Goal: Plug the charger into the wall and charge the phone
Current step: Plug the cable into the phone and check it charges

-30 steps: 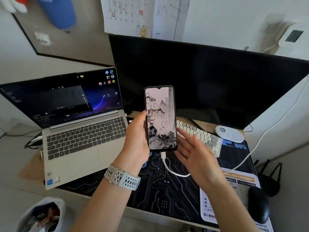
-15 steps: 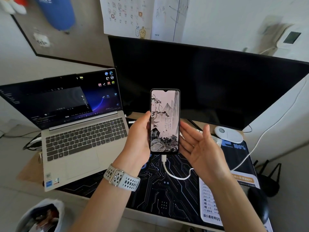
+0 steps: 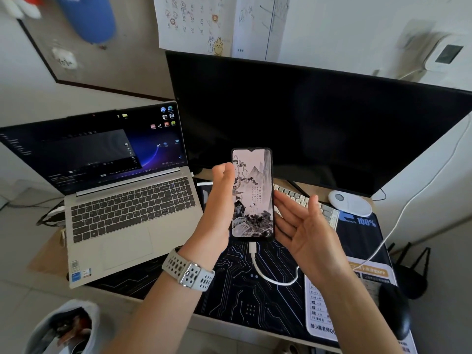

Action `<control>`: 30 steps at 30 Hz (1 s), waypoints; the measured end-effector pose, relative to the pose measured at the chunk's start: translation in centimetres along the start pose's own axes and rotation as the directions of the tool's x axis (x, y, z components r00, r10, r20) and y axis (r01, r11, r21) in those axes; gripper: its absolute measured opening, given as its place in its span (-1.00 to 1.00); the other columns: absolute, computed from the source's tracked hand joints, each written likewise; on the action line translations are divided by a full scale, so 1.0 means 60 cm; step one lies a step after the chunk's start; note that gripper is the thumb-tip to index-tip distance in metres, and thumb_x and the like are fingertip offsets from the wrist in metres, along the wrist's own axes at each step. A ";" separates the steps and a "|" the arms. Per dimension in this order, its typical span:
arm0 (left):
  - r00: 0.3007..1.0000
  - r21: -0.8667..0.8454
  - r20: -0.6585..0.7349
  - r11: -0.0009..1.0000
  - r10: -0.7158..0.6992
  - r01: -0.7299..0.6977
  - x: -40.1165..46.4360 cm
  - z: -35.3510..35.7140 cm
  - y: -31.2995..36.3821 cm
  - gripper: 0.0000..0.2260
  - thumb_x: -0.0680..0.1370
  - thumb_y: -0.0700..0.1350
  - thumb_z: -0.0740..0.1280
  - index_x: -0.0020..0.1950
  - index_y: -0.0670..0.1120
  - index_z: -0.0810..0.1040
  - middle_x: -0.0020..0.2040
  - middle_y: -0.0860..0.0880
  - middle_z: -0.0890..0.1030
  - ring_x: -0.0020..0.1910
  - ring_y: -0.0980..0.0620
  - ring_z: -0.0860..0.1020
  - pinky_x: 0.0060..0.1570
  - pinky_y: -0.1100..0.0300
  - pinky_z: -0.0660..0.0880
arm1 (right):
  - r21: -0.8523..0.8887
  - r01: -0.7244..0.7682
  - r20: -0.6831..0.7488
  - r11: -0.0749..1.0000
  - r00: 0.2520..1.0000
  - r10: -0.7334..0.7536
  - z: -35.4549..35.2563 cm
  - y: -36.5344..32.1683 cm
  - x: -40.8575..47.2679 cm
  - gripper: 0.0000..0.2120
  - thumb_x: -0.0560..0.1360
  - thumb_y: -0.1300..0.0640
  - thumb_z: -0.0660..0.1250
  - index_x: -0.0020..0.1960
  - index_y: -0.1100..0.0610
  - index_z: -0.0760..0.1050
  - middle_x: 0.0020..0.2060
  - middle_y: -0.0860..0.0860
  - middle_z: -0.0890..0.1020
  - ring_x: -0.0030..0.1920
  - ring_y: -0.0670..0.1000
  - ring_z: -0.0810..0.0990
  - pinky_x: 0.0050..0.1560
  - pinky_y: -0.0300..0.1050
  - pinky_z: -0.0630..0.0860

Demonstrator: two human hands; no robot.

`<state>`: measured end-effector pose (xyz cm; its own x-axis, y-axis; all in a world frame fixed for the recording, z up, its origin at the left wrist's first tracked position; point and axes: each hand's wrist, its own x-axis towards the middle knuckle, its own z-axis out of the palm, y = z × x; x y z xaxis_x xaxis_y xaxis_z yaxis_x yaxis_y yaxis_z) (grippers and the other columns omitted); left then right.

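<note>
The phone [image 3: 252, 194] stands upright above the desk, its screen lit with an ink landscape picture. My left hand [image 3: 219, 208] grips it from the left side and behind. A white charging cable [image 3: 268, 275] is plugged into the phone's bottom edge, loops down over the desk mat, passes behind my right arm and runs up to the right along the wall [image 3: 419, 190]. My right hand [image 3: 302, 231] is held palm-up just right of the phone, fingers spread, fingertips next to its edge, holding nothing. The wall end of the cable lies near a blurred white box [image 3: 444, 56] at the top right.
An open laptop [image 3: 127, 208] sits on the left, a large dark monitor [image 3: 319, 123] behind the phone. A white keyboard [image 3: 298, 198], a white puck-shaped device [image 3: 350, 203], and a black mouse [image 3: 394, 311] lie on the dark desk mat [image 3: 242, 297]. A bin [image 3: 61, 328] stands at the lower left.
The phone has shifted slightly right and turned more upright in my left hand. My right hand rose and opened palm-up beside it. The cable stays plugged in.
</note>
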<state>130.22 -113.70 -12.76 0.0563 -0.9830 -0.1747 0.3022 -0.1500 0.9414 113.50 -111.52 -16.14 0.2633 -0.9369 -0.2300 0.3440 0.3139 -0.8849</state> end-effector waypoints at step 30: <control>0.996 0.170 0.035 0.982 0.083 -0.087 0.003 -0.002 -0.004 -0.65 0.64 0.15 0.09 -0.16 0.46 0.59 -0.13 0.40 0.64 -0.13 0.36 0.62 -0.23 0.33 0.57 | 0.043 0.013 -0.029 0.999 1.000 -0.012 -0.019 0.001 -0.003 -0.41 0.51 -0.26 0.10 0.35 0.09 0.49 0.31 0.03 0.57 0.33 0.04 0.52 0.38 0.14 0.35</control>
<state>130.26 -113.82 -13.04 0.0479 -0.9951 -0.0861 0.1303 -0.0792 0.9883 112.43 -111.49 -16.61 0.2327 -0.9446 -0.2314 0.3859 0.3081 -0.8696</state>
